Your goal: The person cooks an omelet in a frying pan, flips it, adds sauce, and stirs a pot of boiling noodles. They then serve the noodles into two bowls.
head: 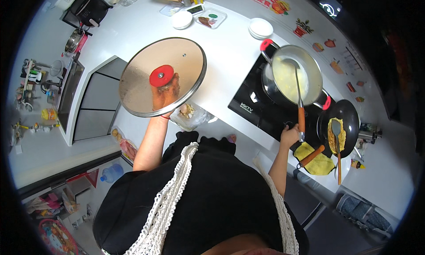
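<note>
My left hand [166,94] holds up a round glass pot lid [139,85] with a steel rim; its red knob shows through the glass, and the hand is seen through it. At the front edge of the black cooktop [244,105], my right hand [290,135] touches a dark control knob [289,124]. A steel pot [313,59] with red-gripped handles holds pale yellowish liquid. A ladle [300,114] with a wooden handle leans in it. To the right, a black wok [352,129] holds a browned flat food [342,142] under a grey spatula [336,127].
A yellow cloth [310,155] lies beneath the wok's wooden handle [312,156]. White bowls [260,28], another white bowl [182,20] and a food tray [211,18] stand along the back of the counter. A plastic bag of food [192,117] lies below the lid. A sink [96,102] is at left.
</note>
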A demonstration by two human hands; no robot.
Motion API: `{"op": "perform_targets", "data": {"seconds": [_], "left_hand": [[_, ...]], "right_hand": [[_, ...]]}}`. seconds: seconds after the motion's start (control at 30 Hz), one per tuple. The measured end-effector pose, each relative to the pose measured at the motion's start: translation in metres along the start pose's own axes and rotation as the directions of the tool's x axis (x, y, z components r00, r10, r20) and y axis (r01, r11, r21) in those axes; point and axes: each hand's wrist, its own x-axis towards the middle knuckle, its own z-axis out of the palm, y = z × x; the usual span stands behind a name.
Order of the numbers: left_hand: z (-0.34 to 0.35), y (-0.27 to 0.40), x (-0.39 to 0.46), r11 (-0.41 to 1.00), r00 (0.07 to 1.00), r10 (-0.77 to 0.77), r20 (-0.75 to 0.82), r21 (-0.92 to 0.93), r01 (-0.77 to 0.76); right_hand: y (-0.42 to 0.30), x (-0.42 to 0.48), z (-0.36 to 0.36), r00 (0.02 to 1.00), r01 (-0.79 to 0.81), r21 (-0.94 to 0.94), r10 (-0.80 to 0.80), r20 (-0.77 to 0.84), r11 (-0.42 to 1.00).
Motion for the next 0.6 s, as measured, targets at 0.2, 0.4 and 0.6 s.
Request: {"op": "perform_targets", "data": {"seconds": [0.2,0.4,0.6], "left_hand": [[-0.037,0.108,0.037,0.984,0.997,-0.006,-0.080,-0.179,-0.009],[-0.026,0.227,0.068,0.970,0.997,-0.079,0.027,0.231,0.071],[-0.038,0.311,0.068,-0.507,0.975,-0.025,0.222,0.838,-0.203]], "right_hand": [[-0.015,-0.018,0.036,0.958,-0.215,0.135,0.236,-0.165,0.967],[-0.163,-0.110,0.059,0.963,-0.257,0.824,0.208,0.174,0.504],[-0.472,-0.219,-0.104,0.518,-0.642,0.754,-0.647,0.560,0.140]]}}
